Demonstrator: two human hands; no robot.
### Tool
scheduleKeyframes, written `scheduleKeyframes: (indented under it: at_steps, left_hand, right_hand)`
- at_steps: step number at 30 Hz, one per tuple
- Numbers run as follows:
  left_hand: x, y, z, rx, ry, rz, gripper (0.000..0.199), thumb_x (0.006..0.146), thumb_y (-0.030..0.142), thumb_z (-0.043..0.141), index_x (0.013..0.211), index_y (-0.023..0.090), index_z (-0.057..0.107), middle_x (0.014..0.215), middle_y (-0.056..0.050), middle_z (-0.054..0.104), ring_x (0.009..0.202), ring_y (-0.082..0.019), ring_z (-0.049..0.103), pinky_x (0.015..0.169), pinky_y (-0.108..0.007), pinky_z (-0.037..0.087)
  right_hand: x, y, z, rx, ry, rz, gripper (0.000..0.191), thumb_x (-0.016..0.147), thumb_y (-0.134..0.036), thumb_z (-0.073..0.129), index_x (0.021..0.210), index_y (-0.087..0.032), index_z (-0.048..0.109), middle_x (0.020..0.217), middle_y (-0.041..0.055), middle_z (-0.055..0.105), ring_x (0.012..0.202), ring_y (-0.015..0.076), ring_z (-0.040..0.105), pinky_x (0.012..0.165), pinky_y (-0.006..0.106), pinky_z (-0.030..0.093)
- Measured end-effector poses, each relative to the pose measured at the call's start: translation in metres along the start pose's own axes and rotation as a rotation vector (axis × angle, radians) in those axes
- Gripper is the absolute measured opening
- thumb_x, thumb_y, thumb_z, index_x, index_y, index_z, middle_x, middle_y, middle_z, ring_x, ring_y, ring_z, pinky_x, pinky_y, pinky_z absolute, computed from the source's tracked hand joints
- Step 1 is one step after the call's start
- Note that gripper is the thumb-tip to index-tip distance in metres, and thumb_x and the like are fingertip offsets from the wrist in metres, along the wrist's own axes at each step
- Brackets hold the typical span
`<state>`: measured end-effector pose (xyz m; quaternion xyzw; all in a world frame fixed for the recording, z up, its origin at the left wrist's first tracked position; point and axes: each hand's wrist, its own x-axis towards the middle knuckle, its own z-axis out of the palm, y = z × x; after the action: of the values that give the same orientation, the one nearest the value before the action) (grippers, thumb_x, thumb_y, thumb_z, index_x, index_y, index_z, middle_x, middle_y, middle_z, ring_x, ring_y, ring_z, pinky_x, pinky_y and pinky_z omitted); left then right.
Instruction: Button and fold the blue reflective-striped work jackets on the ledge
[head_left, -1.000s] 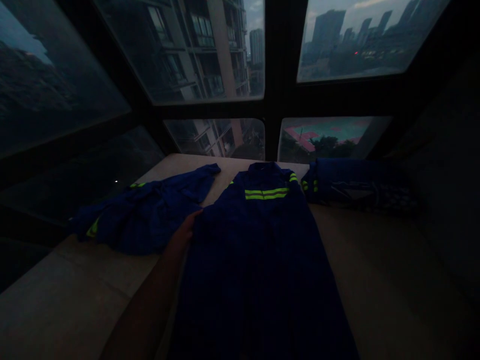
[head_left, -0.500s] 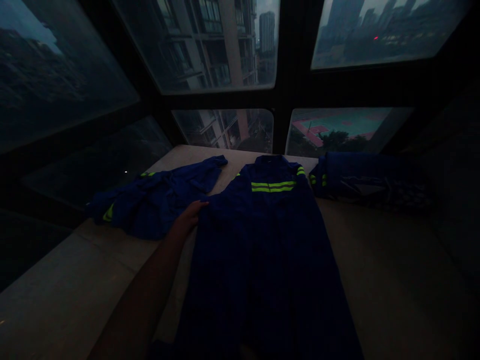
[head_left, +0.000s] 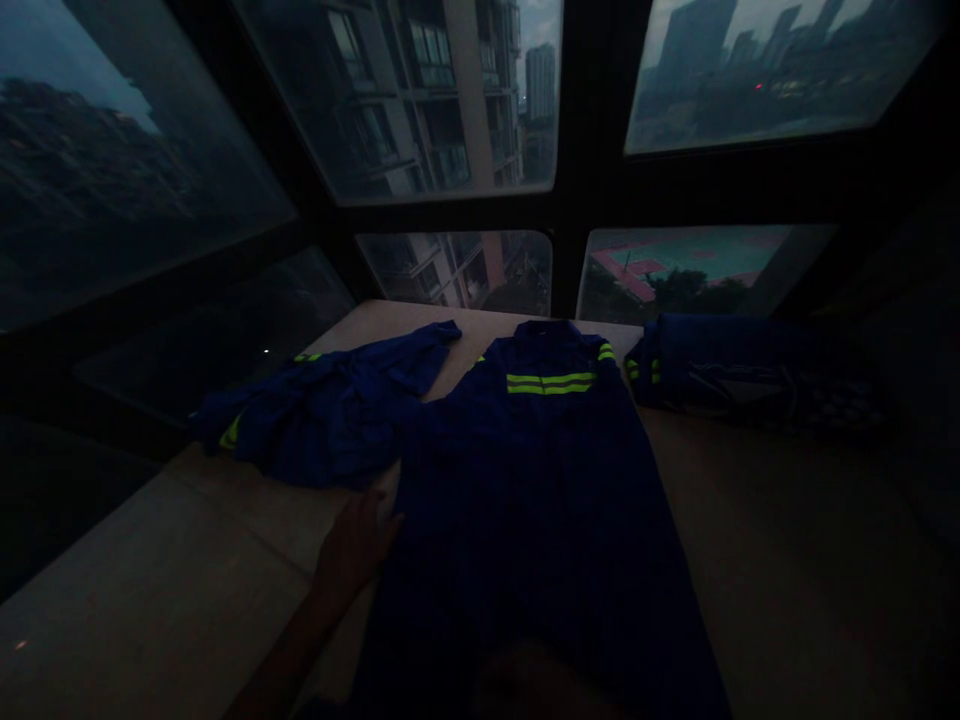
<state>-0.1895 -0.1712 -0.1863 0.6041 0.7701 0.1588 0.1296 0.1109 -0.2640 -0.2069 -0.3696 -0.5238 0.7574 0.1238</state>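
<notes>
A long dark blue work coverall (head_left: 540, 470) lies spread on the pale surface, collar toward the windows. Yellow-green reflective bands (head_left: 551, 384) cross its chest. My left hand (head_left: 354, 548) is at the coverall's left edge, thumb and forefinger apart, with the thumb tip by the cloth. At the bottom, over the lower part of the coverall, a dim, blurred shape looks like my right hand (head_left: 529, 680); its fingers cannot be made out. A second blue garment (head_left: 330, 410) with similar bands lies crumpled to the left, close beside the coverall.
At the right back, a folded or rolled dark blue bundle (head_left: 720, 365) with yellow-green stripes rests near the coverall's shoulder. Dark window frames (head_left: 570, 200) border the pale ledge (head_left: 150, 560) behind and at left. The light is very low.
My left hand has come off the coverall's upper left edge and moved down toward me along its side. A blurred hand shape now shows at the bottom. The view has shifted slightly.
</notes>
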Motion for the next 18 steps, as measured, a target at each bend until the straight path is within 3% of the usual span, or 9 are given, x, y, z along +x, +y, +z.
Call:
scheduleKeyframes:
  at_steps: [2,5,8,10,12,14,16,18]
  left_hand:
    - [-0.037,-0.005,0.001,0.121,0.008,0.05,0.042,0.081,0.05,0.054,0.106,0.018,0.063,0.113,-0.016,0.066,0.108,-0.032,0.062,0.097,-0.043,0.046]
    - [-0.072,-0.007,0.005,0.078,-0.102,-0.035,0.037,0.085,0.051,0.048,0.104,0.023,0.064,0.105,-0.011,0.071,0.099,-0.029,0.068,0.088,-0.041,0.052]
    - [-0.085,-0.011,0.01,0.008,-0.152,-0.091,0.03,0.085,0.047,0.047,0.102,0.03,0.065,0.103,-0.006,0.075,0.1,-0.029,0.07,0.086,-0.04,0.054]
    - [-0.088,-0.015,0.014,-0.004,-0.129,-0.096,0.028,0.085,0.044,0.046,0.103,0.033,0.066,0.104,-0.004,0.075,0.103,-0.03,0.069,0.088,-0.042,0.055]
    - [-0.09,-0.019,0.018,0.003,-0.103,-0.112,0.031,0.086,0.043,0.044,0.107,0.033,0.065,0.109,-0.005,0.074,0.105,-0.031,0.068,0.091,-0.044,0.054]
    - [-0.095,-0.024,0.021,-0.003,-0.077,-0.135,0.036,0.087,0.042,0.042,0.112,0.031,0.065,0.116,-0.007,0.072,0.107,-0.032,0.068,0.094,-0.047,0.053]
    - [-0.102,-0.028,0.024,-0.045,-0.037,-0.149,0.037,0.086,0.041,0.042,0.113,0.031,0.066,0.118,-0.008,0.071,0.108,-0.033,0.067,0.097,-0.051,0.052]
    - [-0.116,-0.029,0.026,-0.136,0.033,-0.159,0.033,0.083,0.044,0.05,0.109,0.038,0.069,0.113,-0.006,0.072,0.111,-0.035,0.065,0.093,-0.053,0.054]
  right_hand:
    - [0.029,-0.022,-0.027,-0.211,0.037,-0.076,0.021,0.088,-0.024,0.054,0.077,-0.019,0.072,0.072,-0.0026,0.067,0.063,0.0115,0.057,0.056,0.021,0.039]
    - [0.085,-0.068,-0.072,-0.635,0.217,-0.263,0.025,0.091,-0.025,0.048,0.085,-0.017,0.072,0.079,0.0003,0.07,0.067,0.012,0.059,0.059,0.021,0.039]
    - [0.141,-0.11,-0.115,-1.063,0.455,-0.422,0.029,0.096,-0.023,0.043,0.107,-0.017,0.069,0.106,0.0054,0.071,0.093,0.0164,0.063,0.081,0.025,0.047]
    - [0.174,-0.128,-0.141,-1.159,0.514,-0.462,0.035,0.097,-0.018,0.041,0.126,-0.016,0.06,0.13,0.0094,0.063,0.116,0.0189,0.056,0.097,0.029,0.043]
    - [0.198,-0.136,-0.165,-1.2,0.53,-0.462,0.043,0.095,-0.014,0.041,0.137,-0.015,0.051,0.147,0.0113,0.049,0.132,0.0216,0.044,0.106,0.034,0.037]
    - [0.215,-0.138,-0.188,-1.245,0.544,-0.43,0.045,0.094,-0.014,0.044,0.139,-0.014,0.049,0.151,0.0131,0.042,0.137,0.0262,0.038,0.108,0.041,0.035]
    - [0.225,-0.136,-0.207,-1.282,0.577,-0.367,0.041,0.093,-0.016,0.047,0.132,-0.011,0.055,0.145,0.0184,0.048,0.133,0.0322,0.041,0.105,0.048,0.037]
    - [0.231,-0.134,-0.219,-1.314,0.63,-0.299,0.035,0.093,-0.018,0.045,0.121,-0.006,0.062,0.131,0.0244,0.057,0.126,0.0371,0.046,0.1,0.055,0.038]
